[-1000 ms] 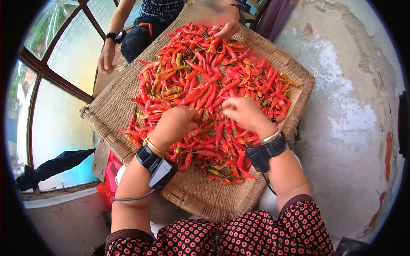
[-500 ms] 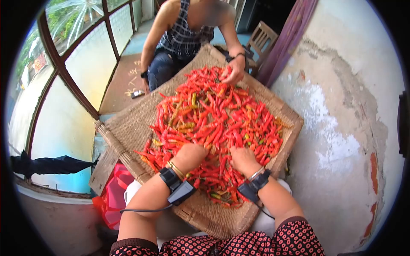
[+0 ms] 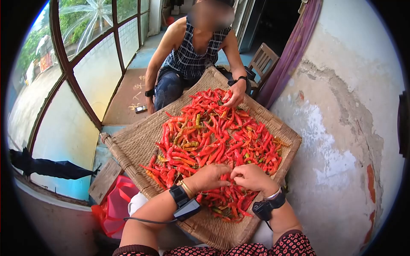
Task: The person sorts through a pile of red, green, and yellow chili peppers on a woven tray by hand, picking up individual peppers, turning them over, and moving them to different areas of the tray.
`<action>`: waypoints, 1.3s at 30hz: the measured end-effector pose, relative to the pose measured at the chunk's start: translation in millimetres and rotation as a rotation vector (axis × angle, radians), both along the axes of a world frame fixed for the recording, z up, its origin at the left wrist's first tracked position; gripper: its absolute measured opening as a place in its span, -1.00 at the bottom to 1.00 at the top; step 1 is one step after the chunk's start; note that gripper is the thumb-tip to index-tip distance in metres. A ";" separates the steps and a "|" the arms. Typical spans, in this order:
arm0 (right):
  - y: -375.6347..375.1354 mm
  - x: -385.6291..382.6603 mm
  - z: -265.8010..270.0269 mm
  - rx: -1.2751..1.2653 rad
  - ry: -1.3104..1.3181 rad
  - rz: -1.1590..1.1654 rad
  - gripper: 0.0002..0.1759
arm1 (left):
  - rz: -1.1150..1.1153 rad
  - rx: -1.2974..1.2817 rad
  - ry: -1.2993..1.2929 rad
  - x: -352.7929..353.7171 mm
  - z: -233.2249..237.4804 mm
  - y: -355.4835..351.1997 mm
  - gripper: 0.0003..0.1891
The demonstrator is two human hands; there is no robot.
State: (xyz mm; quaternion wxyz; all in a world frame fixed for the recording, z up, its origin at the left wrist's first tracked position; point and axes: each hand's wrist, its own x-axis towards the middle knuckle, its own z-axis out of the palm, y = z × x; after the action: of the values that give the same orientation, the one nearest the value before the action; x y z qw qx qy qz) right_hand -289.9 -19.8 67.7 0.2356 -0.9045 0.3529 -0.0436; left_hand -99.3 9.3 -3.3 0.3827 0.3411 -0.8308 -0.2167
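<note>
A heap of red chili peppers [image 3: 213, 147], with some greenish-yellow ones among them, covers most of a square woven tray [image 3: 134, 138]. My left hand [image 3: 212, 176] is over the near part of the heap, its fingers bent toward my right hand [image 3: 253, 176]. The right hand's fingers are curled in a pinch, close against the left fingertips. Whatever sits between the fingers is too small or hidden to make out. Both wrists carry bracelets and black strapped devices, and a cable runs from the left one.
Across the tray sits another person [image 3: 192, 55], one hand [image 3: 234, 97] at the far chilies. A pink bag [image 3: 119, 207] and a wooden board [image 3: 105, 180] lie left. Nearby are a folded black umbrella [image 3: 57, 167], window panes, a wooden chair [image 3: 263, 62] and a cracked wall [image 3: 337, 128].
My hands have come up out of the chilies and closed in on each other, fingertips nearly meeting. The view has tilted up, showing more of the other person, whose hand stays at the far chilies.
</note>
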 end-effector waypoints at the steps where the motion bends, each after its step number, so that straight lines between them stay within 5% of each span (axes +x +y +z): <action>1: -3.2 0.3 3.7 0.185 -0.104 -0.039 -0.83 | -0.032 0.160 -0.069 0.6 2.1 0.1 -0.65; 6: -18.1 -0.8 -8.7 0.703 -0.353 -0.261 -0.87 | -0.033 0.396 -0.015 5.5 4.6 1.8 -0.83; 10: -29.0 -8.9 -13.3 0.797 -0.373 -0.300 -0.89 | 0.125 0.328 -0.121 9.0 13.7 2.5 -0.84; 12: -40.6 -10.5 -10.5 0.730 -0.379 -0.273 -0.88 | 0.376 0.244 -0.172 14.0 12.1 -0.7 -0.83; 18: -61.9 9.5 -18.2 0.657 -1.162 -0.578 -0.71 | 0.471 0.209 -0.200 16.0 7.0 0.8 -0.78; 20: -70.5 -4.1 -40.7 0.624 -1.074 -0.547 -0.66 | 0.496 0.149 -0.270 16.7 4.7 2.7 -0.78; 23: -70.4 -15.2 -50.1 0.177 -0.445 -0.487 -0.65 | 0.511 0.190 -0.444 21.9 -3.7 3.7 -0.78; 24: -71.6 -19.3 -52.0 0.180 -0.447 -0.488 -0.65 | 0.459 0.216 -0.527 25.3 -7.0 3.8 -0.79; 26: -75.2 -33.6 -55.4 -0.439 -0.125 -0.441 -0.67 | 0.403 0.240 -0.609 26.7 -7.9 3.9 -0.80; 31: -75.6 -56.0 -55.4 -0.369 0.285 -0.609 -0.59 | 0.444 0.235 -0.680 26.3 -2.2 5.9 -0.86; 39: -80.9 -70.9 -59.7 -0.209 0.413 -0.566 -0.64 | 0.469 0.255 -0.718 26.7 -0.4 2.4 -0.87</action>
State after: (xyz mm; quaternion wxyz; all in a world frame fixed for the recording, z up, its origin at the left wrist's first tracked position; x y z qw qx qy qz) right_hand -360.9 -100.7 8.0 0.0444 -0.7800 0.6228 0.0408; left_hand -72.6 11.7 -3.6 0.0637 0.6183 -0.7778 -0.0929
